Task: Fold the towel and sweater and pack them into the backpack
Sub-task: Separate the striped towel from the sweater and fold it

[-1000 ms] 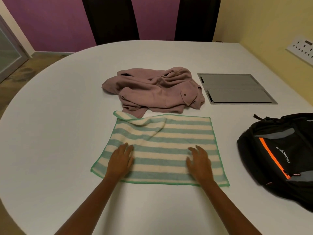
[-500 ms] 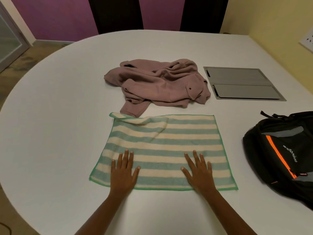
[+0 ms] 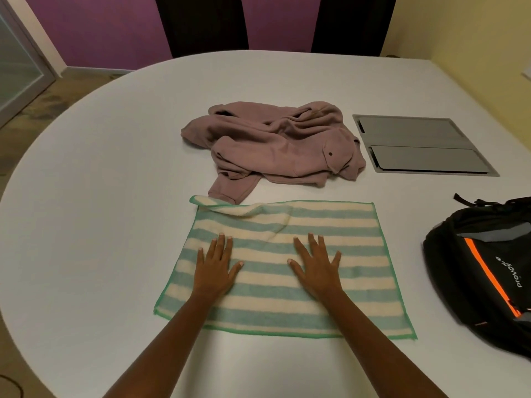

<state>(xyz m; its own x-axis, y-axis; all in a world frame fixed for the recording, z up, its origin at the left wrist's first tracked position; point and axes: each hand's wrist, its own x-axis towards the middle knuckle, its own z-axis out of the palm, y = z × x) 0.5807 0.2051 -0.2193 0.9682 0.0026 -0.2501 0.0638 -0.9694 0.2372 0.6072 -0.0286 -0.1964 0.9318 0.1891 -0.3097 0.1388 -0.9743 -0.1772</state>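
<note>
Head view showed two bare forearms reaching out over the near edge of a white table [image 3: 115,225]. The left hand [image 3: 214,271] and the right hand [image 3: 317,271] lay palm down on a striped towel [image 3: 273,297], fingers straight and spread, pressing the cloth and grasping nothing. The towel was spread flat under both palms, its near hem behind the wrists and its far hem beyond the fingertips. Well off to the right of the right hand, apart from the towel, a black backpack [image 3: 474,271] with an orange stripe lay on the table. Just ahead of the gap between the hands a crease rose in the towel, and beyond the left hand's fingertips the far corner was rolled over on itself. A cuff of the sweater [image 3: 273,145] met that rolled corner, while the rest sat in a crumpled, unfolded heap farther ahead of both hands. Ahead and to the right of the right hand, beside the sweater, a grey panel [image 3: 422,145] sat flush in the tabletop. Farthest beyond the hands, two dark chairs [image 3: 201,21] stood before a purple wall [image 3: 100,27].
</note>
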